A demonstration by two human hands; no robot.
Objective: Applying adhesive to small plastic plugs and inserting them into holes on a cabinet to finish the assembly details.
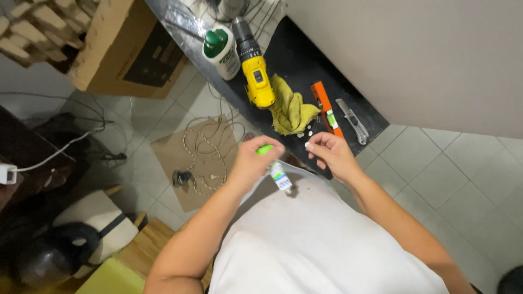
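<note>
left hand: I see my left hand (251, 161) wrapped around a small tube (277, 171) with a green cap and white label, fingers closed on it, cap end up, tube angled down toward my shirt.
right hand: my right hand (333, 154) is just beside it, fingers pinched narrow on a small white piece (306, 145); too small to tell what it is.
tube position: held in the air over the near edge of the dark worktop (297, 57), not resting on anything.
loose bits: a few more small white pieces (305, 132) lie on the worktop just above my hands, next to the yellow rag (289, 109).
worktop, other: yellow cordless drill (253, 65) touching the rag; white bottle with green cap (220, 50) beside the drill; orange spirit level (326, 109) and grey utility knife (352, 121) to the right of the rag.
floor: cardboard sheet (202, 160) with coiled cable on the tiles, cardboard box (128, 46) behind it.
</note>
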